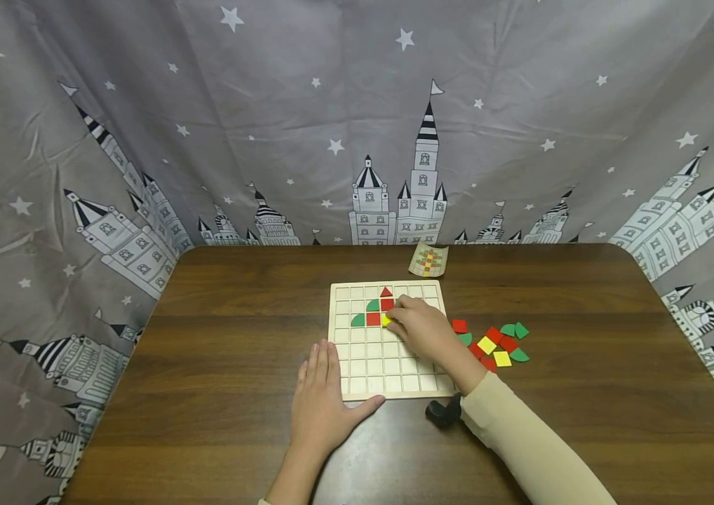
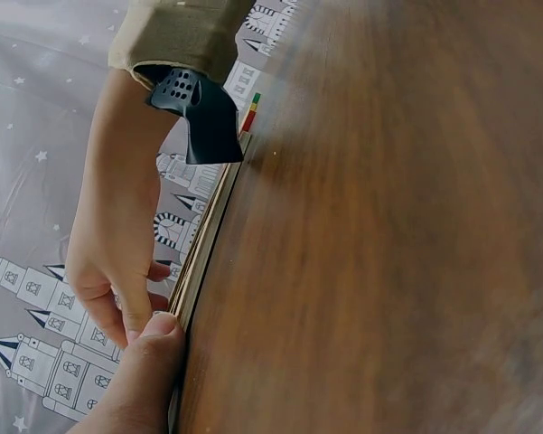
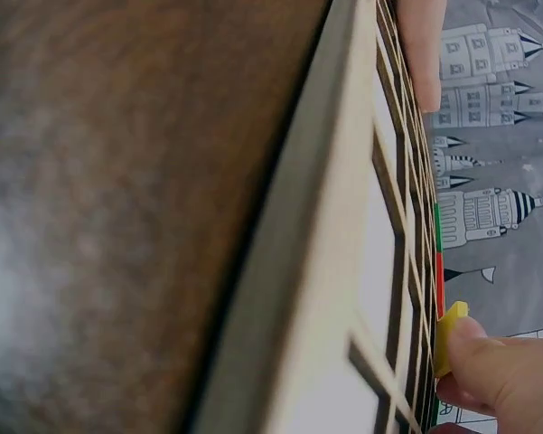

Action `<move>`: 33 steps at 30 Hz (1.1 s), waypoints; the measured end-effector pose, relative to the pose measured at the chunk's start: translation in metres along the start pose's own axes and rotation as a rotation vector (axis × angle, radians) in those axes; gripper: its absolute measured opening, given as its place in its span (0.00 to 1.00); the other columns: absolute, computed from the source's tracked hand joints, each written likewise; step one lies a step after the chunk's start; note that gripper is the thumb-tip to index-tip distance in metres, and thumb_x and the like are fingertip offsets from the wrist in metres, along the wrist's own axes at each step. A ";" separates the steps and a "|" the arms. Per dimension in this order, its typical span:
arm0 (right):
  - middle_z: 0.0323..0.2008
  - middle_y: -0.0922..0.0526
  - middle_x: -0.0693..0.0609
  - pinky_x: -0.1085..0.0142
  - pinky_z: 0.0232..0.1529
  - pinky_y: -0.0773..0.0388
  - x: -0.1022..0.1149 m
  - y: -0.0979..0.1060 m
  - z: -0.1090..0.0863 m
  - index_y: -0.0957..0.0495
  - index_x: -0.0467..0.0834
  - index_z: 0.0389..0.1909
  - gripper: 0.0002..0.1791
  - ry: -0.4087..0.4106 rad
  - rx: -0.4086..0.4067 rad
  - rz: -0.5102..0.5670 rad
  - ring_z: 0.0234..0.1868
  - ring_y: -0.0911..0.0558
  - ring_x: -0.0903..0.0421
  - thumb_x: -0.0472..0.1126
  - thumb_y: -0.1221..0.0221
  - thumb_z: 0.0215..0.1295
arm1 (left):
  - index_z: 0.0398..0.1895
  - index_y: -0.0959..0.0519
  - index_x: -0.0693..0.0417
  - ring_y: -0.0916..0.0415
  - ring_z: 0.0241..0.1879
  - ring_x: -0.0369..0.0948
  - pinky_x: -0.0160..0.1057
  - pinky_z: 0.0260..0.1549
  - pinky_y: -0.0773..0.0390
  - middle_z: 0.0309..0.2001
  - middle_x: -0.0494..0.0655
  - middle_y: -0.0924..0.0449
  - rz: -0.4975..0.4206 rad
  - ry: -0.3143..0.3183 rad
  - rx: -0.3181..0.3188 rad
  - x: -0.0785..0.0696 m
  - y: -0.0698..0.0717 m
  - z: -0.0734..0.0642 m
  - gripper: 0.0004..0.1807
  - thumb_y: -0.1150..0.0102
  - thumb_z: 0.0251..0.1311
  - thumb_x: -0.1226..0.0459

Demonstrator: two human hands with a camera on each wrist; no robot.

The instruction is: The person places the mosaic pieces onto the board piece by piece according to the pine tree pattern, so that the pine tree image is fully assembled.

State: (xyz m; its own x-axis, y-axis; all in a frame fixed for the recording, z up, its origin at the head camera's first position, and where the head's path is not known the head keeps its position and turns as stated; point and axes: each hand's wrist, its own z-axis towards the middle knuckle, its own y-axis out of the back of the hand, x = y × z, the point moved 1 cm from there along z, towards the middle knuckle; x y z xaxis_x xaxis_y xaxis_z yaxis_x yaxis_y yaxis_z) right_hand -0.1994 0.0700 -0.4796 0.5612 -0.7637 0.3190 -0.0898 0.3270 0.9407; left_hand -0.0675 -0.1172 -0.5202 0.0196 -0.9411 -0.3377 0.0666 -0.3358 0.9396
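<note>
My right hand (image 1: 421, 328) pinches a yellow square tile (image 3: 452, 336) between thumb and fingers, tilted at the surface of the wooden grid board (image 1: 366, 366). In the head view that tile lies right of a red square (image 1: 373, 319) and below another red square (image 1: 387, 305). A red triangle (image 1: 386, 292) tops the group, with green quarter-round tiles (image 1: 358, 320) on its left side. Any tile under my right fingers is hidden. My left hand (image 1: 319, 407) rests with straight fingers along the board's left edge, its thumb at the front edge.
Right of the board lie loose red, green and yellow tiles (image 1: 502, 358), partly behind my right forearm. A small pattern card (image 1: 428, 259) stands behind the board at the table's back edge. A black wrist mount (image 1: 443, 412) hangs at my right sleeve. A grey curtain (image 1: 306, 126) backs the table.
</note>
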 end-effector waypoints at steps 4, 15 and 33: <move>0.39 0.20 0.54 0.63 0.35 0.22 -0.001 -0.001 0.001 0.13 0.47 0.47 0.13 0.003 -0.022 -0.009 0.37 0.21 0.56 0.46 0.35 0.65 | 0.78 0.52 0.62 0.58 0.80 0.50 0.51 0.77 0.51 0.80 0.56 0.54 0.000 0.003 0.000 0.000 -0.001 0.001 0.70 0.52 0.45 0.20; 0.39 0.19 0.57 0.64 0.37 0.22 -0.006 -0.001 0.006 0.11 0.49 0.44 0.10 -0.093 -0.006 0.121 0.39 0.20 0.58 0.45 0.32 0.62 | 0.78 0.51 0.62 0.57 0.80 0.51 0.51 0.77 0.50 0.79 0.56 0.52 0.012 -0.003 -0.008 -0.001 0.000 0.000 0.70 0.51 0.45 0.20; 0.38 0.19 0.57 0.63 0.39 0.21 -0.002 -0.001 0.002 0.11 0.48 0.43 0.10 -0.160 -0.001 0.172 0.39 0.20 0.59 0.43 0.32 0.61 | 0.78 0.51 0.62 0.56 0.80 0.51 0.51 0.77 0.50 0.79 0.56 0.51 0.011 -0.001 -0.012 -0.001 -0.001 0.000 0.70 0.51 0.45 0.20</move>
State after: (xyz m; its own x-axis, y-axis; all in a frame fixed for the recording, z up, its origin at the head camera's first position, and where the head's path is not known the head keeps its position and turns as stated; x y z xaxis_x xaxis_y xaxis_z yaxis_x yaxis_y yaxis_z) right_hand -0.2020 0.0703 -0.4811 0.4005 -0.7748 0.4892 -0.1721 0.4608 0.8707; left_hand -0.0679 -0.1162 -0.5207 0.0197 -0.9448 -0.3271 0.0780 -0.3248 0.9426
